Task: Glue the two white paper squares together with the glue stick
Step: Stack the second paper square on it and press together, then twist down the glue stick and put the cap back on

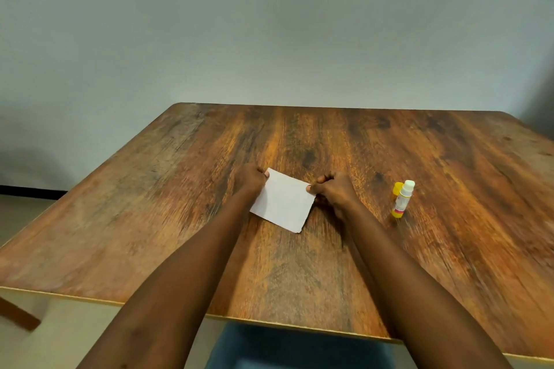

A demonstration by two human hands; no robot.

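Observation:
A white paper square (283, 200) lies flat near the middle of the wooden table (329, 263). Only one sheet shows; I cannot tell whether a second one lies under it. My left hand (251, 179) pinches its far left corner. My right hand (334, 190) pinches its right corner with thumb and fingers. An uncapped glue stick (403, 198), white with a yellow base, stands to the right of my right hand. Its yellow cap (397, 188) sits just behind it on the left.
The table's near edge (269, 323) runs across the bottom of the view. A plain wall rises behind the far edge. A table leg (18, 316) shows at the lower left.

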